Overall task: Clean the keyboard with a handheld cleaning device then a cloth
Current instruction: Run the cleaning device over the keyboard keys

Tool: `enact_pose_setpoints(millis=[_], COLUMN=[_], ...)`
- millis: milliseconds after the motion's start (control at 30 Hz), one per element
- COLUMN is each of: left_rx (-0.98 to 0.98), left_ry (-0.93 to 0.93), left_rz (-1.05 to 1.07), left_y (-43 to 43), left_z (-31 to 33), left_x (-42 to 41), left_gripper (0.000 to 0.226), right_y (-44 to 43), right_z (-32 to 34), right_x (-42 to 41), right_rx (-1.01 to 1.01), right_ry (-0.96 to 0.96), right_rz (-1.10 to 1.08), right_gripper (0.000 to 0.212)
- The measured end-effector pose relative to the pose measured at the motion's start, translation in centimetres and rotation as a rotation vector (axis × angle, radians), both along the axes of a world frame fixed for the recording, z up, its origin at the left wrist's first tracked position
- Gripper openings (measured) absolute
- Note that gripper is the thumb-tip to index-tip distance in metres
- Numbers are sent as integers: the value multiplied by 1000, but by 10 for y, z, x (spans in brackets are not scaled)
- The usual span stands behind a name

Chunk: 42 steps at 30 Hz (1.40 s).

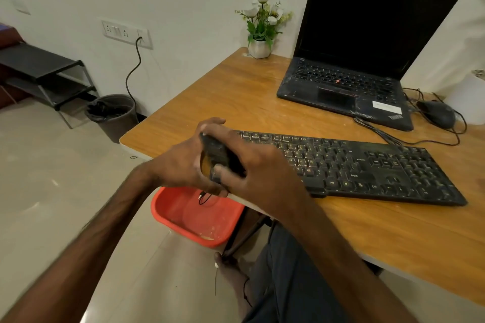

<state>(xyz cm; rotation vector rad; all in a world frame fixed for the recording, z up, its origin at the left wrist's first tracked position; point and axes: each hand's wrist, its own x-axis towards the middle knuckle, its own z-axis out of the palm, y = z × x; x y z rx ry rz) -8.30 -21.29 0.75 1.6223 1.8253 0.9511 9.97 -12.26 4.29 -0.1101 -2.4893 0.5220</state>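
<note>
Wood-grain desk (236, 94) carries an open, dark-screened laptop (354, 60) at 1 o'clock. Nearer lies the black keyboard (380, 173), keys up, its long axis running from 9 o'clock towards 4 o'clock. Its left end is at the desk's near edge, probably so that loosened dirt can drop into the red basin (183, 217) on the floor at 6 o'clock. Over that left end, the left hand (181, 165) curls round a small dark handheld cleaning device (219, 157) from 9 o'clock. The right hand (257, 173) grips it from 3 o'clock, thumb across its body. This looks like readying it, not sweeping. The device's long axis runs 11 to 5 o'clock; its working end is hidden. A thin wire (203, 198) dangles below.
</note>
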Motion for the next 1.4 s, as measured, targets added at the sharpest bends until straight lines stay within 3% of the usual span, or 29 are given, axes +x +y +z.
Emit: enact_pose_setpoints(millis=[100,200,267,367,433,533,600,700,767,867,967,1133,1233,1300,1400], left_rx=[-26,-24,15,-9,-12,-28,-38,-37,-30,-40,-40,-84,-101,-98,-88], left_ry=[-86,-22,26,-60,-86,-67,-72,-80,-70,-66,-61,-103,-146,-154,-122], left_rz=[-1,-18,-31,-11,-3,2,2,15,17,20,13,-9,-53,-72,-54], left_y=[0,-2,-2,-2,-1,-3,-2,-2,-1,-2,-1,0,1,1,2], left_z=[-1,1,2,1,0,0,0,-2,-2,-2,-2,-1,-1,-1,0], left_x=[-3,0,2,0,-2,-3,-2,-2,-1,-1,-2,-3,-3,-3,-1], left_gripper=[134,114,104,129,139,139,140,145,147,146,145,150,149,145,142], right_y=[21,7,0,21,31,19,16,35,45,26,13,37,21,9,21], right_z=[10,8,5,11,14,9,4,4,5,3,-4,2,2,-3,-5], right_x=[-3,-6,-9,-11,-4,12,25,39,47,52,52,50,44,37,34], right_rx=[-93,-196,-119,2,-75,-241,-214,-135,-188,-291,-231,-179,-253,-194,-111], right_ry=[-28,-35,-59,-75,-56,-30,-20,-16,22,-6,-23,42,25,7,17], right_rz=[-80,79,120,-38,-93,11,36,-148,-263,-117,27,-209,-77,7,-72], right_gripper=[65,65,65,65,65,65,66,70,70,69,67,69,68,65,66])
